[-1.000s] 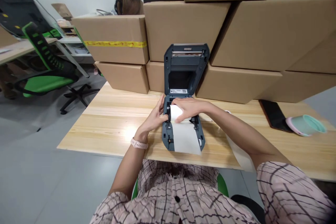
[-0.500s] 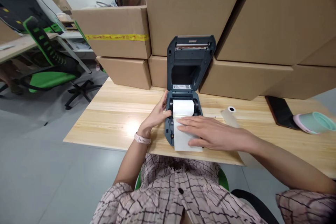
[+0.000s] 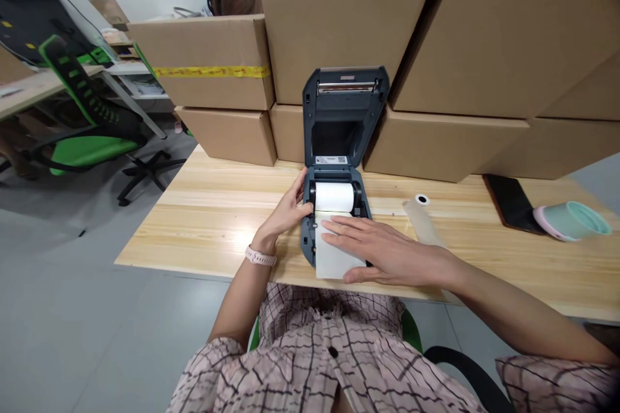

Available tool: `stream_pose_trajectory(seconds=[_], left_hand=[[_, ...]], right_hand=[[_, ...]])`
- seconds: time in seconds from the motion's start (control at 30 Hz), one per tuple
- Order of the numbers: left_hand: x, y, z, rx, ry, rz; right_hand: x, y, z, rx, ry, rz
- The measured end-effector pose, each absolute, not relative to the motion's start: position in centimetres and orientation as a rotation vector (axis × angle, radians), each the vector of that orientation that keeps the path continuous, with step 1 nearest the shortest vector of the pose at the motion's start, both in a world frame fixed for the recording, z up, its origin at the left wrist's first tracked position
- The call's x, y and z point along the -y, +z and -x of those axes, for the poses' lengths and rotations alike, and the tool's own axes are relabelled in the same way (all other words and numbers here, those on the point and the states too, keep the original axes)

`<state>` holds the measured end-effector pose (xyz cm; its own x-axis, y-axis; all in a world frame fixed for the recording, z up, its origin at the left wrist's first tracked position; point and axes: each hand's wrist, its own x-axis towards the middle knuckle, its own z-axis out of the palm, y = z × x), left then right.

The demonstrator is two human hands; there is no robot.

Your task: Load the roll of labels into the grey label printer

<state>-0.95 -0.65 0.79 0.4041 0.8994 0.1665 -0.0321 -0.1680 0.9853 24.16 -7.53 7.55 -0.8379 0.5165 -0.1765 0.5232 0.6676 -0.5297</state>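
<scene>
A dark grey label printer lies on the table in front of me with its lid raised. A white label roll sits between black holders inside, and its paper strip runs out over the printer's front towards me. My left hand grips the printer's left side, thumb on the top edge beside the roll and fingers partly hidden along the side. My right hand lies flat across the strip, fingers stretched out and pointing left.
Cardboard boxes are stacked along the table's back edge. To the right are a small roll with a loose translucent strip, a dark phone and a mint-green cup on its side. A green chair stands at left; a person's head shows behind the boxes.
The view has shifted slightly. My right hand stays on the paper strip with little movement, and my left hand keeps its hold on the printer's side.
</scene>
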Motion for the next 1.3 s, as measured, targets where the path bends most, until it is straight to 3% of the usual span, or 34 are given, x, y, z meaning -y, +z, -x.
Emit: stream_pose_trajectory(seconds=[0.87,1.03,1.17,1.23,1.3], left_hand=[[0.5,0.6,1.0,-0.837,1.031,-1.526],[0.5,0.4,1.1,-0.833,1.024,-1.521],[0.7,0.6,1.1,-0.853,1.014,-1.514],[0.7,0.8,1.0,-0.866,1.007,-1.504],[0.8,0.9,1.0,-0.873,1.003,-1.497]], right_hand=[[9.4,5.7,-23.9,-3.066,-0.54,-0.781],[8.8,6.3,-24.9,-3.087,-0.671,-0.761],[6.1,9.8,-26.6,-3.072,-0.853,-0.699],[3.8,11.9,-27.3,-3.22,-0.899,-0.881],[1.0,13.4,-27.5,-3.494,-0.846,-1.352]])
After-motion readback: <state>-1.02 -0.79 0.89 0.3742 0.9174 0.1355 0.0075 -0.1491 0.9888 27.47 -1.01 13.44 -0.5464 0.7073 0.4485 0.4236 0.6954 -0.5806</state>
